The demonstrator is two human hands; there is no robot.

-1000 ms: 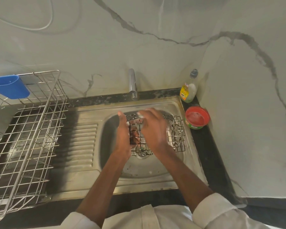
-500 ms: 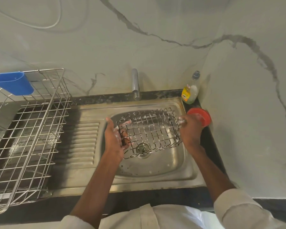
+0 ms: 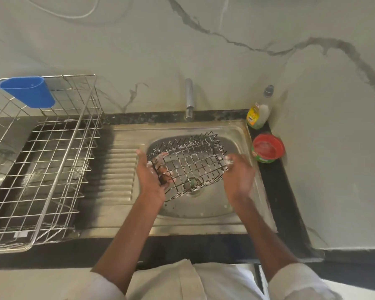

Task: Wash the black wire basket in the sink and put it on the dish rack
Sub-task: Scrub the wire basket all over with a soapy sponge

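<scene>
The black wire basket hangs tilted over the steel sink bowl, dotted with white suds. My left hand grips its left end, fingers curled through the wires. At the basket's right end, my right hand holds the rim with sudsy fingertips; it is motion-blurred. The wire dish rack stands on the counter left of the sink and holds no dishes.
A blue plastic cup hangs on the rack's back corner. The tap stands behind the bowl, with no water visible. A dish soap bottle and an open red tub sit on the right ledge by the wall.
My right hand left the basket's middle and went to its right end. Both hands then lifted and tilted the basket above the bowl.
</scene>
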